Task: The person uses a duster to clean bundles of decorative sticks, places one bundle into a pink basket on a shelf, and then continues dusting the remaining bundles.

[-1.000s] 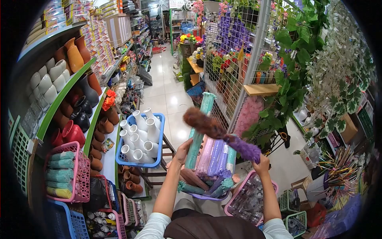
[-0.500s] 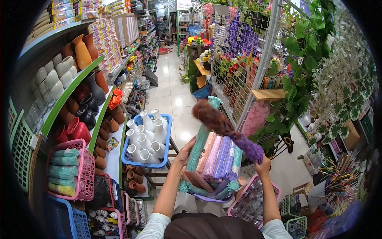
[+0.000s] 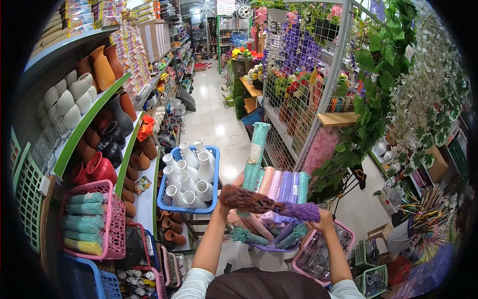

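My right hand (image 3: 323,221) is closed around the purple end of a fluffy duster (image 3: 249,199), whose brown head reaches left across the wrapped rolls. At the left, my left hand (image 3: 236,185) grips a mint-green wrapped roll (image 3: 257,144) standing taller than the others; the duster and roll hide most of its fingers. Peach, pink, purple and green wrapped rolls (image 3: 284,185) stand side by side just behind the duster. More rolls lie in front of them, in a purple basket (image 3: 271,247).
A blue basket of white vases (image 3: 215,192) stands to the left. Shelves with clay pots (image 3: 141,158) and a pink basket (image 3: 115,226) line the left side. A wire grid rack (image 3: 279,99) with artificial flowers rises at the right. A pink basket (image 3: 348,234) sits by my right arm.
The duster has swung down and left, from above the rolls to across their front, now nearly level. The mint-green roll stands more upright. My right hand has lowered slightly.
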Tool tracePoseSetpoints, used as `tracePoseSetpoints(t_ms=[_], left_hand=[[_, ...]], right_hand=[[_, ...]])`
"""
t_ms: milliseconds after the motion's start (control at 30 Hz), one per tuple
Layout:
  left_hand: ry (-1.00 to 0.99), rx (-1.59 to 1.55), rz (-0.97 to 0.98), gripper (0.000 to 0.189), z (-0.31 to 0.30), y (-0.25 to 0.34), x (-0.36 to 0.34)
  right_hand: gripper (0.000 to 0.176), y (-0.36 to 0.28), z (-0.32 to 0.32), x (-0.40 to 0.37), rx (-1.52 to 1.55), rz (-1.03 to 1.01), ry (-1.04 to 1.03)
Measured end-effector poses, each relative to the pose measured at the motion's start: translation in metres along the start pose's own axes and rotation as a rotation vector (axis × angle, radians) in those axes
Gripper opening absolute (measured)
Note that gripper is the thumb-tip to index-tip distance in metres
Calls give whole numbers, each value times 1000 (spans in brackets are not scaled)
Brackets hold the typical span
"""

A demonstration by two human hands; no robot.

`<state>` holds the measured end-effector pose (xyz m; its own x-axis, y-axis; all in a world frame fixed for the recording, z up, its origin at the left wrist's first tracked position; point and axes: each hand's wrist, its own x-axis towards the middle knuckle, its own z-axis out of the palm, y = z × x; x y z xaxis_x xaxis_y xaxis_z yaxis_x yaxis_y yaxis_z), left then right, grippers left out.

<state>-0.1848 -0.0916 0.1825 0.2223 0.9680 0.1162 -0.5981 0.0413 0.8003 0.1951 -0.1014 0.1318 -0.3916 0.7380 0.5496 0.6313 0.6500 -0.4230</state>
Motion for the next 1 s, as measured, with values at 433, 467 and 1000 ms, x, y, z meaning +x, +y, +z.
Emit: tracePoseSetpoints(t_ms=[433,467,1000], left_hand=[[-11,62,-66,54,2,4,-17],[5,24,-58,53,3,4,-19],[-60,-103,-158,40,-10,-8,-43]], right_hand=[[33,-38,-6,26,-117,144,264],[33,-33,-2,16,-123,124,214],[37,-69,-5,-19,-141,302,264]])
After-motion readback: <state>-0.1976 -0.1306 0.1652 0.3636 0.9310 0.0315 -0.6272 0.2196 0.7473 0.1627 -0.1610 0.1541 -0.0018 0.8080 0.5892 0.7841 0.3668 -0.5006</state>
